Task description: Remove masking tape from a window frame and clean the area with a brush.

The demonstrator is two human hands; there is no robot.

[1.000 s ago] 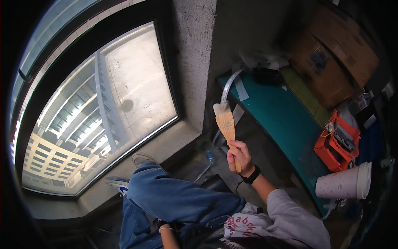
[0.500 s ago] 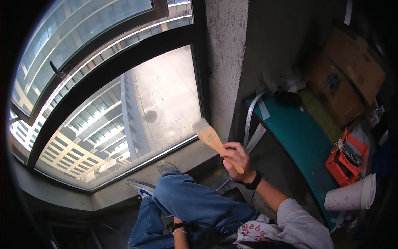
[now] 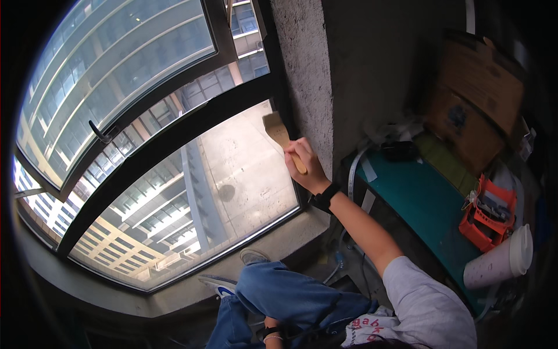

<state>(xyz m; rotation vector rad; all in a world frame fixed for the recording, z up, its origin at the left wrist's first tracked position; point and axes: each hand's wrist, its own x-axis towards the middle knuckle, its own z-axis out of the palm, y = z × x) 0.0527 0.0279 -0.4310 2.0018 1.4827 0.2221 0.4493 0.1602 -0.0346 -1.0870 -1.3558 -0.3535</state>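
My right hand [image 3: 304, 163] is closed round the wooden handle of a flat, wide brush [image 3: 279, 132]. The brush tilts up and to the left, its bristles at the upper right corner of the lower window pane [image 3: 238, 163], by the dark window frame [image 3: 283, 99]. Whether the bristles touch the glass or frame I cannot tell. Low in the view, my left hand [image 3: 271, 321] lies against my jeans, a black band and a bracelet at its wrist; its fingers are hidden.
A rough concrete pillar [image 3: 308, 58] stands right of the window. Farther right, a green tabletop [image 3: 407, 192] bears an orange basket [image 3: 485, 218] of small items, a pale lidded cup [image 3: 494, 264] and a black object [image 3: 400, 151]. Cardboard [image 3: 474, 110] leans behind. A window handle [image 3: 102, 132] juts out at left.
My right hand has carried the brush up and slightly left, from above the sill to the window's upper right corner. The arm has stretched out, and the whole view has shifted a little.
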